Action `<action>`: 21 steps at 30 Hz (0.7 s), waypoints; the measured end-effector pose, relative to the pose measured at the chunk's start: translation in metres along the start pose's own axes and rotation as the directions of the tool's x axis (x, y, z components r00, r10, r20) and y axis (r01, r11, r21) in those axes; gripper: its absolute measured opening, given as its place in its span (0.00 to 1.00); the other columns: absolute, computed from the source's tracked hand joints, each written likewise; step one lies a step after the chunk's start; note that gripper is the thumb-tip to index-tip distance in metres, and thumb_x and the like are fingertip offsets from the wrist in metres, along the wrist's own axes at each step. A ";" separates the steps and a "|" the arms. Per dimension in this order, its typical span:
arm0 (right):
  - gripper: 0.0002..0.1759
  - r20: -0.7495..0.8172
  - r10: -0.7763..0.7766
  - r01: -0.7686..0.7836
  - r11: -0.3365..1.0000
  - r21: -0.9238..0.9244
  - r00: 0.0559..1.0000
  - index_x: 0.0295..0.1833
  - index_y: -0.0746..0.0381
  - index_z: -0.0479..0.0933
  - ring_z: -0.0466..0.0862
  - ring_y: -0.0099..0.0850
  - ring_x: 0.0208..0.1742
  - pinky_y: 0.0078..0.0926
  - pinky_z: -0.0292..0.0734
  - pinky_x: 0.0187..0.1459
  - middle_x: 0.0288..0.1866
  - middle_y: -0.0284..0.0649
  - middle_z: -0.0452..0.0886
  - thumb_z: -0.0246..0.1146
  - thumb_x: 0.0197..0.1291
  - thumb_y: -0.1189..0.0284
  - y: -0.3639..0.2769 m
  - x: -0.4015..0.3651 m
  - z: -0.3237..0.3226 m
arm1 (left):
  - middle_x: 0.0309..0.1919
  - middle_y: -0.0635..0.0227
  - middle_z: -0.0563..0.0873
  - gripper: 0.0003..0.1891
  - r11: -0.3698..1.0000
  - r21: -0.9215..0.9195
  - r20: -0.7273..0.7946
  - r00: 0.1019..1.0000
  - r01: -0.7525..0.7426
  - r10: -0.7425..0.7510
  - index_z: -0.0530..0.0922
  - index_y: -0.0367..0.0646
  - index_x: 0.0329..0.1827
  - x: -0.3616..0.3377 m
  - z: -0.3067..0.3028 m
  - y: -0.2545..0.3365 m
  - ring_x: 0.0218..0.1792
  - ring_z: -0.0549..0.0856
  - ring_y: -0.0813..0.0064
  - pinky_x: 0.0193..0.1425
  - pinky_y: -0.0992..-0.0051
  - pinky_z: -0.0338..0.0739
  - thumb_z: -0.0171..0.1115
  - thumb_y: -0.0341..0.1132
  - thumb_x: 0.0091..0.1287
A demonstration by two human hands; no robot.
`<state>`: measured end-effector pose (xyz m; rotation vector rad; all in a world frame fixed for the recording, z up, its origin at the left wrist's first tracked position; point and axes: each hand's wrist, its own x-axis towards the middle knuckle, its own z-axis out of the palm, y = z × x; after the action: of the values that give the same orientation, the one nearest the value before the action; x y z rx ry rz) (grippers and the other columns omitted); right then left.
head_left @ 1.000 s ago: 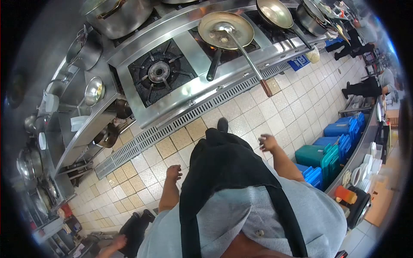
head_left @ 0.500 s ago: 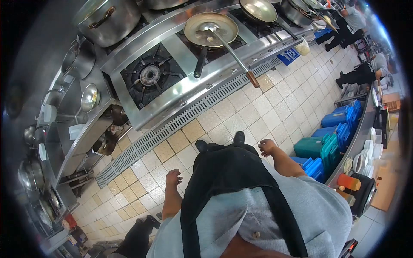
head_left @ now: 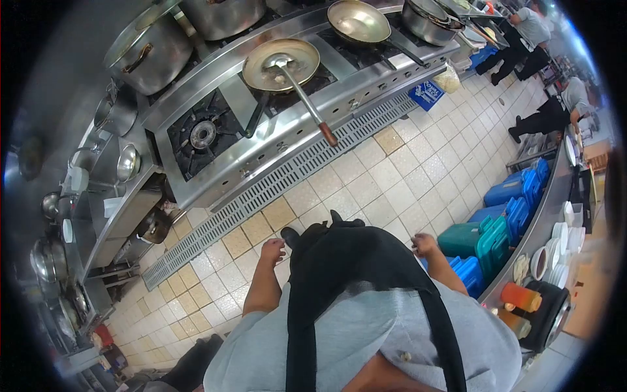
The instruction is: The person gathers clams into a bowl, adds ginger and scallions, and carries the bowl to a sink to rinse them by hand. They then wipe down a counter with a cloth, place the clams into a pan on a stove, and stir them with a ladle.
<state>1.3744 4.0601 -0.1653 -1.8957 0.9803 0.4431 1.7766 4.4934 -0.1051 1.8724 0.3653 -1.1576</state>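
Note:
My left hand (head_left: 273, 251) hangs beside the black apron (head_left: 356, 261), its fingers loosely bent and nothing in it. On the other side, my right hand (head_left: 424, 244) is also free, fingers slightly apart, nearest to the green bin (head_left: 480, 238). Neither hand touches anything. Ahead on the stove (head_left: 277, 134) sits a wok (head_left: 261, 73) with a dark handle. A ladle (head_left: 304, 98) with a wooden grip rests in it, its handle sticking out over the stove's front edge. Some food or liquid lies at the ladle's bowl, too small to make out.
A second pan (head_left: 359, 23) and large stockpots (head_left: 150, 52) stand on the stove. Blue bins (head_left: 516, 219) line the counter (head_left: 555, 189) at right. A blue box (head_left: 426, 95) is on the floor by the drain grate (head_left: 261, 189). Co-workers (head_left: 565, 108) stand far right; another person's dark-clothed legs (head_left: 196, 362) show behind.
The view has shifted as I move along the stove. The wok and ladle now appear further left, and my feet have changed place. Both hands have swung slightly and stay free.

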 end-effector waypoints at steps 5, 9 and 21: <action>0.14 0.060 -0.183 0.183 0.793 -0.582 0.981 0.40 0.58 0.78 0.81 0.35 0.37 0.33 0.76 0.38 0.32 0.40 0.80 0.60 0.53 0.60 0.039 -0.048 -0.024 | 0.33 0.68 0.82 0.13 0.998 0.031 0.029 0.998 -0.054 0.053 0.79 0.45 0.44 0.008 0.057 0.012 0.25 0.82 0.73 0.25 0.72 0.75 0.61 0.42 0.62; 0.16 0.114 0.118 -0.053 0.885 -0.463 0.986 0.39 0.53 0.78 0.80 0.39 0.47 0.38 0.75 0.46 0.40 0.40 0.81 0.60 0.51 0.54 0.036 -0.057 -0.041 | 0.29 0.67 0.81 0.13 0.994 0.113 0.052 0.999 -0.010 0.005 0.79 0.42 0.42 0.001 0.065 0.007 0.25 0.82 0.72 0.24 0.71 0.75 0.61 0.43 0.62; 0.11 -0.004 0.257 -0.255 0.959 0.121 0.966 0.38 0.57 0.79 0.81 0.39 0.44 0.39 0.76 0.42 0.41 0.45 0.81 0.62 0.51 0.64 -0.071 -0.022 -0.055 | 0.28 0.64 0.81 0.15 0.967 0.248 -0.014 0.999 0.052 -0.050 0.78 0.40 0.35 0.012 0.048 0.027 0.24 0.84 0.69 0.24 0.68 0.78 0.58 0.45 0.63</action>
<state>1.4113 4.0415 -0.0824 -1.6755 1.2453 0.5052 1.7729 4.4374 -0.1097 2.0954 0.2837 -1.2790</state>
